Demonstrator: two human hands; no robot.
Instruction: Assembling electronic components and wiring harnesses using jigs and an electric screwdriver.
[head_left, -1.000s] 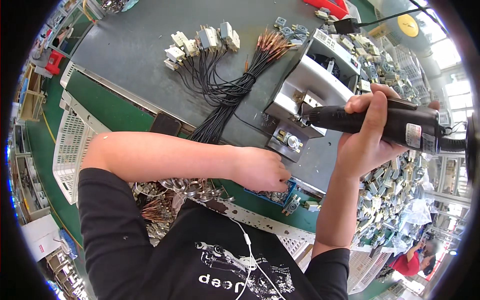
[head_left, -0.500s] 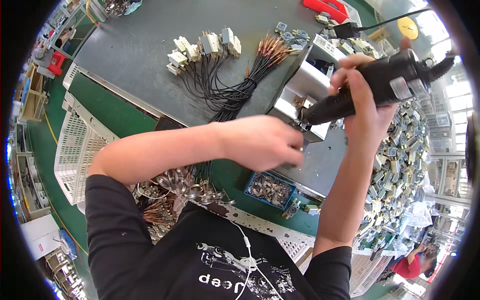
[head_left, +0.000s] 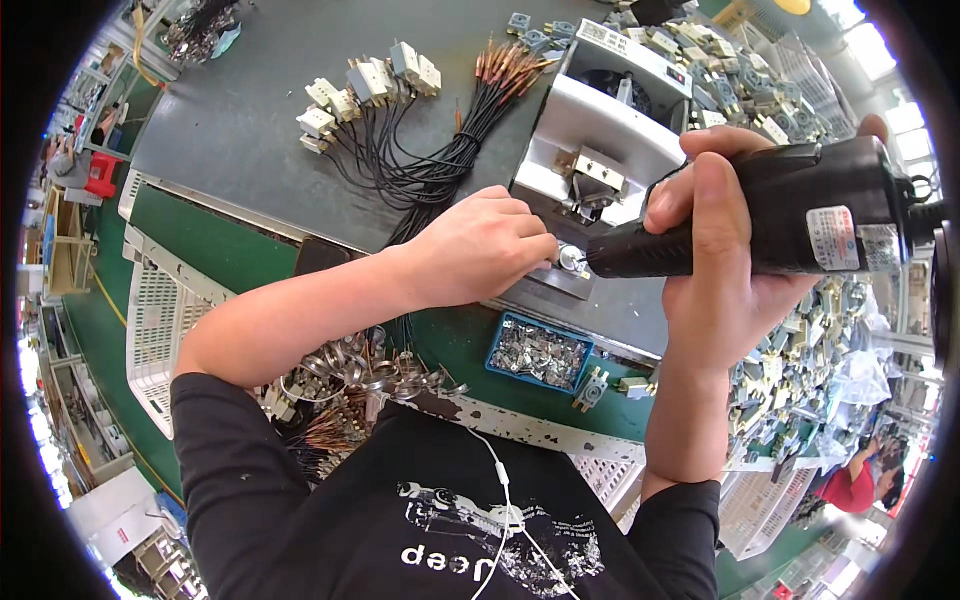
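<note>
In my right hand (head_left: 735, 225) is a black electric screwdriver (head_left: 780, 215), held almost level with its nose pointing left. My left hand (head_left: 485, 245) is closed, its fingertips at a small round shiny metal part (head_left: 572, 258). The screwdriver's nose meets that part, or nearly so; the bit's exact contact is hard to see. Whatever sits between the left fingers is mostly hidden. Just beyond both hands stands a silver box-shaped machine (head_left: 615, 115) with a metal mechanism on its front. Left of it lies a bundle of black wires (head_left: 455, 165) with copper-coloured ends and white-grey connector blocks (head_left: 370, 82).
A blue tray (head_left: 497, 352) of small metal pieces sits by the table's near edge. Grey-and-white blocks (head_left: 775, 385) are heaped to the right. Metal rings (head_left: 370, 375) and more wires lie close to my body. White plastic baskets (head_left: 150, 320) stand at the left.
The screwdriver's nose has left the machine's front and come nearer, to my left fingertips. My left hand has turned and steadied beside it. The whole view has shifted slightly.
</note>
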